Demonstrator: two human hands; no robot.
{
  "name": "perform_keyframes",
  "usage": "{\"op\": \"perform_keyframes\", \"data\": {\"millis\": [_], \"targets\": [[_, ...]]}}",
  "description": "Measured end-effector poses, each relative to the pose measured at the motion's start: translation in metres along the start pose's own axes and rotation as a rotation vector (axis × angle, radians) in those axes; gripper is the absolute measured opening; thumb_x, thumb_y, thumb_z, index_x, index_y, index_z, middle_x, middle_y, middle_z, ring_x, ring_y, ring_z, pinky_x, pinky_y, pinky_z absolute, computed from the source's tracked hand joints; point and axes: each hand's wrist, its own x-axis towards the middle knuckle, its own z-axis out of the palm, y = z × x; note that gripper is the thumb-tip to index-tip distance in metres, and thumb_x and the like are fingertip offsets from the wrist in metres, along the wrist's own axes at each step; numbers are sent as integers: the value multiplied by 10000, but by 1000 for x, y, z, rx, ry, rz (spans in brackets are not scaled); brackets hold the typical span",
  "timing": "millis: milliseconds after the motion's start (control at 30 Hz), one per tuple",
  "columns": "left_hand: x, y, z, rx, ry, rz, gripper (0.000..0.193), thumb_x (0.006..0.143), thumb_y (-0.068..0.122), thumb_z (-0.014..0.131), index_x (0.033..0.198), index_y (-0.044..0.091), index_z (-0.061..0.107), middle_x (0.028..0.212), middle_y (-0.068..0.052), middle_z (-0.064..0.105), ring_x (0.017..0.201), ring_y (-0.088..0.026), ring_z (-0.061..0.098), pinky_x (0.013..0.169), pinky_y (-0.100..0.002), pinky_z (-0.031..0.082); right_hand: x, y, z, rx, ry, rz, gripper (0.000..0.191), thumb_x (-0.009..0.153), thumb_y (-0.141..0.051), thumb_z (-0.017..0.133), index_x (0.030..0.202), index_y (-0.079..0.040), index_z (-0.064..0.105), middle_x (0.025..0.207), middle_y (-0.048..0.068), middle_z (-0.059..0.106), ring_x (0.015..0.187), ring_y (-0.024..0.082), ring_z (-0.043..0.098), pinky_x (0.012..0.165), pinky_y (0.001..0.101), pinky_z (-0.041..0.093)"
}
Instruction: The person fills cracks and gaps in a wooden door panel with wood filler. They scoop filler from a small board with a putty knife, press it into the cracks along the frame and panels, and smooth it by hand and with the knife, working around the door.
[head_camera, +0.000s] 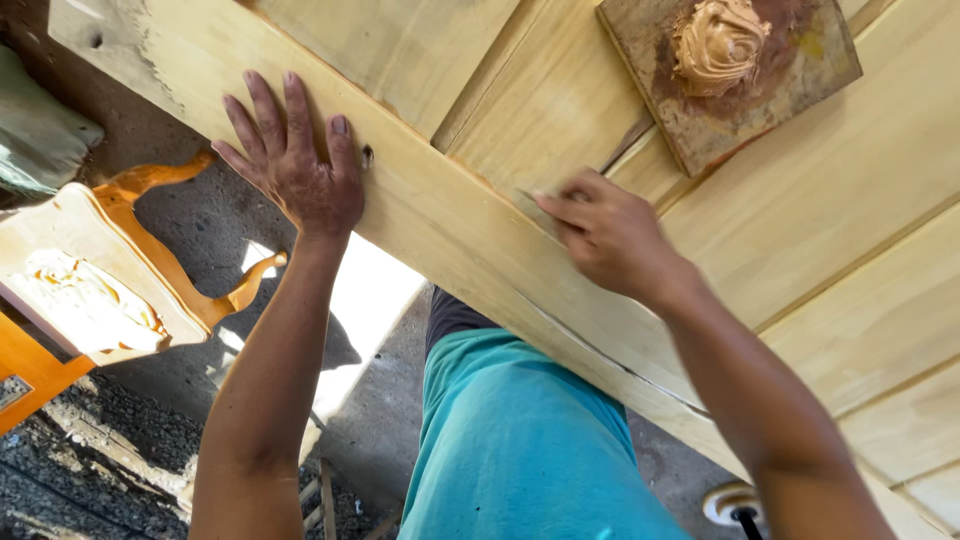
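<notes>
Concrete floor (380, 420) below; my left hand (295, 165), fingers spread, steadies the stiff, heavy door (450, 215) near its edge; right hand (610, 235) pinches a small scraper (530, 200).

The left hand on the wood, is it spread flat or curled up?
Spread flat. The left hand lies palm-down on the pale wooden panel with its fingers splayed and holds nothing.

Left hand (295, 165) flat on door (480, 215), right hand (605, 235) beside it, putty board (790, 85) behind, chair (95, 275) left.
</notes>
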Motion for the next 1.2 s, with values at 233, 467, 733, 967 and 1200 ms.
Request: {"op": "perform_keyframes", "data": {"millis": [233,467,733,967,1200], "targets": [[-1,-1,0,15,-9,0,602,1092,594,399,1629,323,440,1729,-22,250,1615,-339,121,1260,-646,-81,49,-2,46,-85,-20,-130,309,963,-113,620,1238,-159,753,1062,68,656,950,268,685,790,414,567],[1,-1,0,47,-36,-22,602,1098,606,399,1638,340,398,1734,-10,230,1617,-334,115,1254,-638,-92,-14,8,13,-161,-194,-10,347,948,-120,590,1253,-172,746,1093,67,658,969,271,682,774,426,565],[4,0,1,40,-35,-25,601,1087,611,393,1629,351,418,1731,-18,233,1611,-335,112,1254,-641,-83,-14,7,-1,-107,-90,64,276,999,-198,598,1217,-220,767,1124,35,685,919,235,700,786,396,576],[3,0,-1,9,-1,-7,598,1084,613,412,1613,338,452,1720,-25,254,1603,-336,122,1250,-646,-73,56,-1,45,-126,-38,-128,296,1000,-144,601,1250,-191,752,1077,53,669,951,250,695,783,404,567],[5,1,-1,1,-29,-28,596,1083,619,410,1616,354,428,1721,-3,254,1606,-323,123,1244,-651,-83,-25,14,10,-193,-155,-62,366,912,-91,603,1240,-168,747,1056,78,662,939,283,682,732,422,559]]}}
